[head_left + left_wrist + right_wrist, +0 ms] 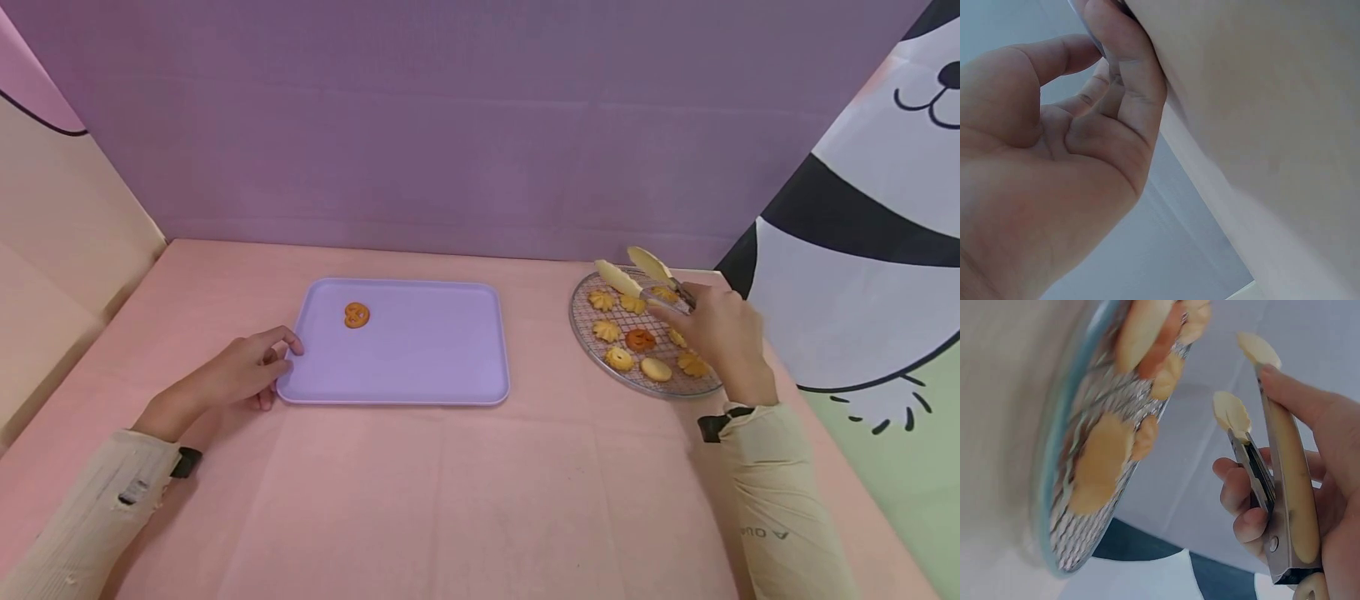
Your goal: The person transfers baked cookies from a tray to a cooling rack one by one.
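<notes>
At the left rim of a lilac rectangular tray (405,358), my left hand (243,371) pinches the edge between thumb and fingers. One small pretzel-shaped cookie (357,315) lies on the tray's upper left. My right hand (723,333) grips a pair of metal tongs (1285,469) with cream tips. Those tips stand apart with nothing between them, above the far side of a round wire rack (626,382). Several cookies lie on the rack: pale flower-shaped ones (606,331), a plain oval one (656,369) and a reddish-brown pretzel-shaped one (640,339). The right hand hides part of the rack's right side.
A pink cloth (450,500) covers the table. Behind it rises a purple backdrop (420,167). On the right hangs a cloth with a panda print (862,275), and a cream panel (67,250) stands on the left.
</notes>
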